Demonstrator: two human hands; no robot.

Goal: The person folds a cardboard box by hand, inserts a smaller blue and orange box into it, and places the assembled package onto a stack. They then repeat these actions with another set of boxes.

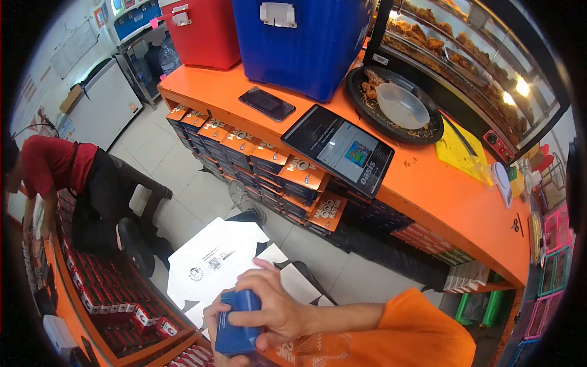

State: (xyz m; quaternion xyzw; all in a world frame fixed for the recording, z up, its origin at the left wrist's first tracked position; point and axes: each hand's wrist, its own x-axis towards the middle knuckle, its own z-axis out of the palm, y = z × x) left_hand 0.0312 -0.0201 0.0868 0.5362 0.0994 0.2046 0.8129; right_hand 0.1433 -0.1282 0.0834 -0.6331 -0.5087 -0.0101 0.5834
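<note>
A small blue cardboard box (pixel 230 335) is held low in front of me, close to my orange shirt. My right hand (pixel 272 304) wraps over its upper side, fingers curled across a blue flap. From the other side my left hand (pixel 212 313) grips the box, and part of that hand is hidden behind it. Just beyond both hands lies a flat, unfolded white carton sheet (pixel 183 276) with a printed QR code and round logo. What supports the sheet is mostly hidden.
An orange counter (pixel 440 183) carries a tablet (pixel 339 150), a phone (pixel 267 104), a black pan (pixel 435 128) and a blue cooler box (pixel 293 55). Folded orange-and-blue boxes (pixel 244 144) are stacked beneath. At left, a person in red (pixel 64 162) bends over shelves.
</note>
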